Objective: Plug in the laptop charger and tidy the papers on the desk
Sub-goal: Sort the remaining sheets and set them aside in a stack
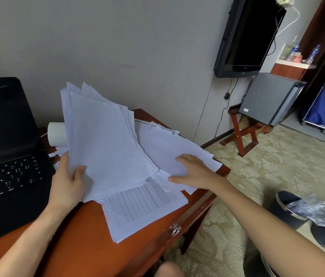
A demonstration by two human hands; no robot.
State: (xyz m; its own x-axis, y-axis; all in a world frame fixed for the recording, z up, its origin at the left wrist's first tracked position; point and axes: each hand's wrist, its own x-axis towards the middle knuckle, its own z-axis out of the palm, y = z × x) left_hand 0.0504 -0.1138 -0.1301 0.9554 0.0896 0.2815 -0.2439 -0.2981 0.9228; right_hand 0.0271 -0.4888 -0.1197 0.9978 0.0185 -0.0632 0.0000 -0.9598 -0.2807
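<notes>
left hand (67, 182) grips a raised stack (105, 140) by its lower edge, beside the laptop (7, 156); right hand (193, 170) lies flat, fingers straight, on loose sheets (169, 144) at the table's (77, 236) right edge.

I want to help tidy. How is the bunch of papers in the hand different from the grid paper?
The bunch is lifted and tilted, held by the left hand; the grid paper lies flat on the desk. The bunch shows blank faces; the grid paper shows a printed table. Both are white paper.
</notes>
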